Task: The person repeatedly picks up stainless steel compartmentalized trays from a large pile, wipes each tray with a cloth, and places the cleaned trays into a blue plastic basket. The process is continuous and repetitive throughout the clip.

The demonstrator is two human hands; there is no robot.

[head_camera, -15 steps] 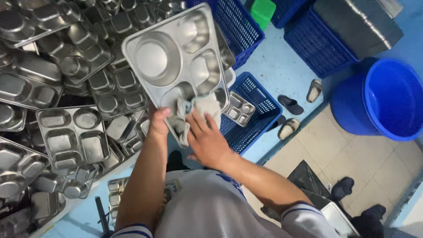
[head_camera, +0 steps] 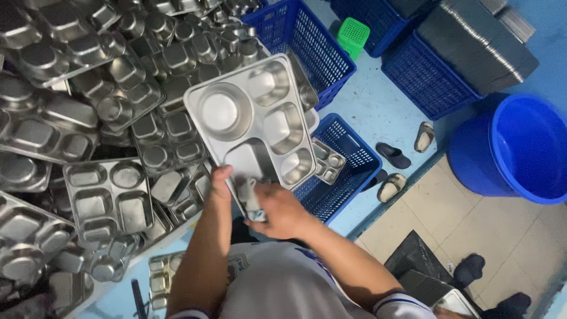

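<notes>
My left hand (head_camera: 221, 179) grips the near edge of a steel compartment tray (head_camera: 255, 121), holding it tilted up in front of me. My right hand (head_camera: 279, 210) is closed on a small grey cloth (head_camera: 249, 199) and presses it against the tray's near corner. The tray has a round well and several squarish wells, all shiny. Behind it lies a big heap of similar steel trays (head_camera: 106, 118).
A blue crate (head_camera: 345, 162) with a tray inside sits under my hands. More blue crates (head_camera: 307, 44) stand farther back, one with a dark stack (head_camera: 478, 44) in it. A blue tub (head_camera: 520, 147) is at right. Slippers (head_camera: 393, 156) lie on the floor.
My right hand with the cloth has slid down from the tray's lower wells to its near corner. The tray has tipped slightly.
</notes>
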